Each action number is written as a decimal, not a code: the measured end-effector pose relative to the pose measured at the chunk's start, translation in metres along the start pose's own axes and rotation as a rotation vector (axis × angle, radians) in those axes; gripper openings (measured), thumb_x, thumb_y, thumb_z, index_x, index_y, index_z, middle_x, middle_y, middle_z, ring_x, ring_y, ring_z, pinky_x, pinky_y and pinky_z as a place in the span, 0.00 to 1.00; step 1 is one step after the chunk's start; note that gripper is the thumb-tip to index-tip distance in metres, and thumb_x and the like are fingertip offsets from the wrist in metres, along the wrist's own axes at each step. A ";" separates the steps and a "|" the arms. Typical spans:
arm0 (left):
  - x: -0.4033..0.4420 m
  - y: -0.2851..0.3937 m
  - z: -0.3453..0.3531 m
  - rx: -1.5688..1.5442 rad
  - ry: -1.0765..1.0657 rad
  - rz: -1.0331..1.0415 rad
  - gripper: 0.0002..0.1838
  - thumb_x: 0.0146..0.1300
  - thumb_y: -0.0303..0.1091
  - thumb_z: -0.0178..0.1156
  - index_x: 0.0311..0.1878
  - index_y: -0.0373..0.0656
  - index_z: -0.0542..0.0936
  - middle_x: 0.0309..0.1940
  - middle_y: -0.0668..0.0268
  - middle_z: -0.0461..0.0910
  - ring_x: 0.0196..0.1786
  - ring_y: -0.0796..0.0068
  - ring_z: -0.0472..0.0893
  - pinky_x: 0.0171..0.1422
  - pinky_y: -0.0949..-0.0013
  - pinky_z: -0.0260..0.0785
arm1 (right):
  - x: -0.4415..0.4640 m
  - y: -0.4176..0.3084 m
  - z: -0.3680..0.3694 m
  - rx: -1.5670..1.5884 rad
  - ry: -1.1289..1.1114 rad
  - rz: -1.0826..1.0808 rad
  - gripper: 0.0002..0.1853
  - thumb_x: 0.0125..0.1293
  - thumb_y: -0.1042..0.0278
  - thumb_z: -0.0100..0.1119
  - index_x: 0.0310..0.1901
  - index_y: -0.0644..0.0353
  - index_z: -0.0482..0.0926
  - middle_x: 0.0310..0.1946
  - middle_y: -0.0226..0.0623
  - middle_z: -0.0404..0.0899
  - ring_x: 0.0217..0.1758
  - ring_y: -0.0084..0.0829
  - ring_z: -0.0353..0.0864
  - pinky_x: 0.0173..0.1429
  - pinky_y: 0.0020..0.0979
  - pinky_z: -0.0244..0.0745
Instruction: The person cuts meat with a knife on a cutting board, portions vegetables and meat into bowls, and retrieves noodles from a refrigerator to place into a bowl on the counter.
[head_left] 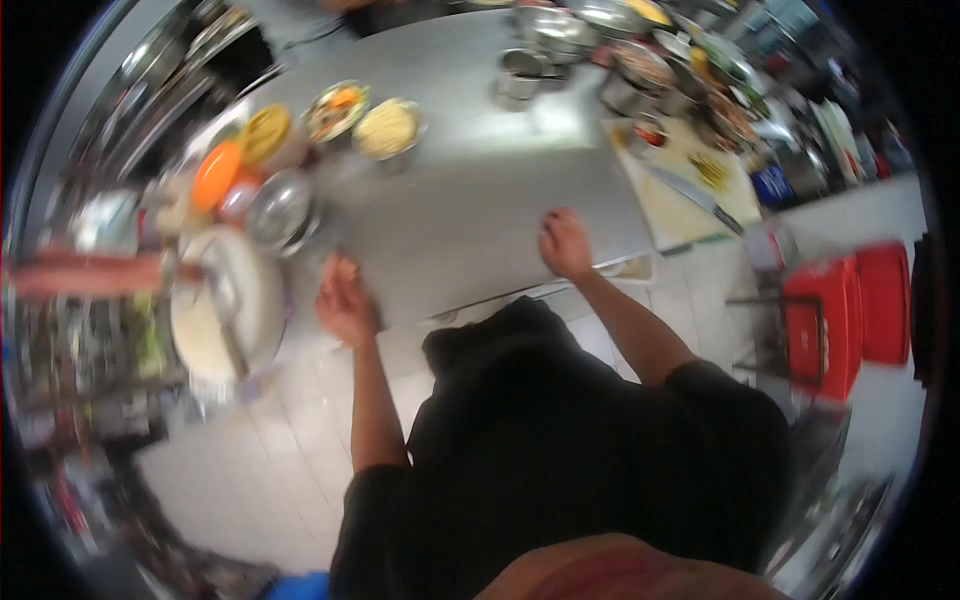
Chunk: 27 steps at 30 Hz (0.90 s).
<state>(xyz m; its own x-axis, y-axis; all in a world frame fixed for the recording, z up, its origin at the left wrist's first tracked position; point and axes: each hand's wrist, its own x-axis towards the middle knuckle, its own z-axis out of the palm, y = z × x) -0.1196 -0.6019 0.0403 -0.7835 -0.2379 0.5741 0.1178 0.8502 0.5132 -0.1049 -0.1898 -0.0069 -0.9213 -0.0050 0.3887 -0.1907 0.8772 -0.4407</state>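
My left hand (345, 300) is at the front edge of the steel table (455, 210), near its left end. Its fingers are blurred and I cannot tell how far they are bent; no object shows in them. Just beyond it stands a clear, shiny bowl (283, 213). Farther right, my right hand (565, 245) rests by the same edge with its fingers curled in, apparently around nothing. The nearest things to it are a white cutting board (655, 215) and a knife (690, 197) lying on that board.
A bowl of pale yellow shreds (388, 130) and a bowl of mixed food (336, 110) stand at the back left. An orange lid (217, 175) and a large white tub (255, 290) are at the left. Another person's arm (95, 274) reaches in there. A red container (825, 325) stands right.
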 end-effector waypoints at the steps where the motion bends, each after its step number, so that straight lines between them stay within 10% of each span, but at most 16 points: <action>1: -0.002 0.005 0.003 -0.040 0.027 0.038 0.14 0.69 0.42 0.52 0.48 0.47 0.81 0.48 0.66 0.82 0.46 0.61 0.79 0.51 0.61 0.70 | 0.000 0.003 -0.001 -0.005 -0.028 0.005 0.13 0.55 0.71 0.56 0.44 0.62 0.75 0.49 0.49 0.73 0.56 0.50 0.71 0.59 0.45 0.68; 22: -0.037 -0.007 -0.010 -0.111 -0.142 0.191 0.23 0.72 0.46 0.40 0.59 0.44 0.76 0.54 0.66 0.77 0.49 0.60 0.78 0.47 0.63 0.71 | -0.049 0.018 -0.016 -0.074 -0.214 0.151 0.22 0.55 0.57 0.58 0.51 0.58 0.73 0.55 0.47 0.71 0.58 0.48 0.71 0.59 0.48 0.69; 27: -0.089 0.000 -0.019 -0.048 -0.098 0.236 0.22 0.70 0.45 0.43 0.58 0.44 0.76 0.49 0.66 0.76 0.44 0.63 0.77 0.44 0.64 0.70 | -0.175 0.024 -0.077 0.315 0.116 0.226 0.22 0.55 0.67 0.56 0.53 0.58 0.72 0.57 0.47 0.69 0.57 0.50 0.71 0.58 0.46 0.70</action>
<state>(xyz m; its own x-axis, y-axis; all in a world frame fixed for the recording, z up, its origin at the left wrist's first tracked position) -0.0386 -0.5893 0.0013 -0.7861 0.0129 0.6179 0.3314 0.8528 0.4037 0.0776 -0.1309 -0.0229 -0.9110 0.2412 0.3346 -0.0991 0.6595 -0.7451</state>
